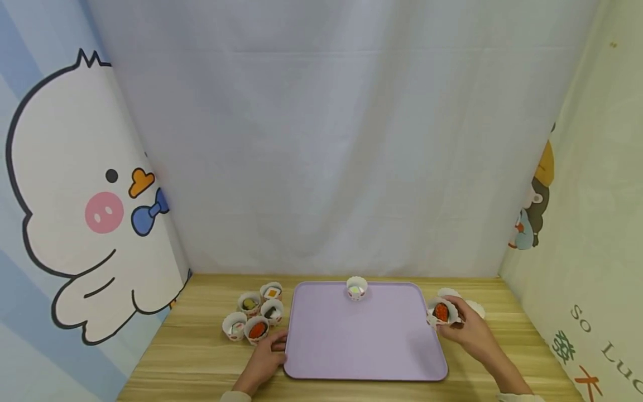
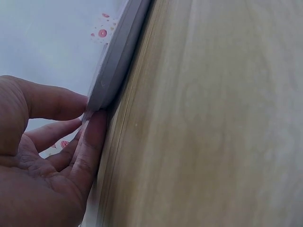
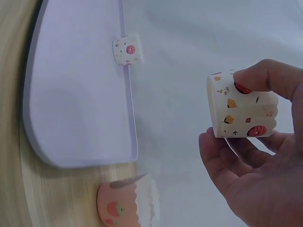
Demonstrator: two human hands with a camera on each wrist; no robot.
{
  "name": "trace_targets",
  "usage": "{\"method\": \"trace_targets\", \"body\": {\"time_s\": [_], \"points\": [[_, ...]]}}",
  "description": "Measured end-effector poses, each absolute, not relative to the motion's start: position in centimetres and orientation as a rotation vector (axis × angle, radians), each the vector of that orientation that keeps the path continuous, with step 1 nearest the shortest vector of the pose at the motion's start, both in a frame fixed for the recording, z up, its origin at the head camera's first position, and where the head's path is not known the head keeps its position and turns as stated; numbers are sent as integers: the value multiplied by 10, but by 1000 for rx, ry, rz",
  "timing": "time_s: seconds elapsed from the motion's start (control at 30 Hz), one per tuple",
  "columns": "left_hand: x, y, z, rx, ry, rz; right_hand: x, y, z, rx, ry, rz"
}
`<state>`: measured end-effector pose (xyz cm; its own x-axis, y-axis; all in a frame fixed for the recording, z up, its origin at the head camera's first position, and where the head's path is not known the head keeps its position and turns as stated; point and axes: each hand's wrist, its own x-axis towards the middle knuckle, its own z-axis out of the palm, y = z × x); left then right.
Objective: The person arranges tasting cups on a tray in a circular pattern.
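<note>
A white paper cup (image 3: 244,111) with a scalloped rim and a print of red and orange motifs was up in the air, upright, by the right edge of the tray, with a red-orange piece (image 1: 441,311) inside. The right hand (image 1: 469,330) pinched it between the thumb on one side and the fingers on the other. Under and beside it lay the lilac tray (image 1: 361,340), flat on the wooden table (image 1: 186,363). The left hand (image 1: 265,356) pinched the tray's left edge near the front corner, thumb against the rim and a fingertip tucked beneath. On the tray, at the middle of its far edge, stood a small cup (image 1: 356,296) with something pale green and white in it. Just left of the tray five filled cups (image 1: 234,326) stood in a close cluster, one with a red-orange filling nearest the left hand. Beyond the right hand were two pale cups (image 1: 474,308), partly hidden; the pink strawberry-printed cup (image 3: 118,208) in the right wrist view was probably one of them. Behind hung a plain whitish cloth (image 1: 321,139), with a cartoon bird (image 1: 60,184) printed on the left wall
</note>
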<state>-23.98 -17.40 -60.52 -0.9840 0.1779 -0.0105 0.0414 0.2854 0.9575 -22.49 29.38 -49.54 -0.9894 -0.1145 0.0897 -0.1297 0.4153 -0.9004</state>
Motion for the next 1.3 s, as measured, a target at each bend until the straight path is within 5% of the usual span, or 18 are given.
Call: {"method": "trace_targets", "body": {"time_s": [1.3], "points": [[-242, -176, -607, 173, 2414, 1806, -330, 197, -556, -42, -2704, 1429]]}}
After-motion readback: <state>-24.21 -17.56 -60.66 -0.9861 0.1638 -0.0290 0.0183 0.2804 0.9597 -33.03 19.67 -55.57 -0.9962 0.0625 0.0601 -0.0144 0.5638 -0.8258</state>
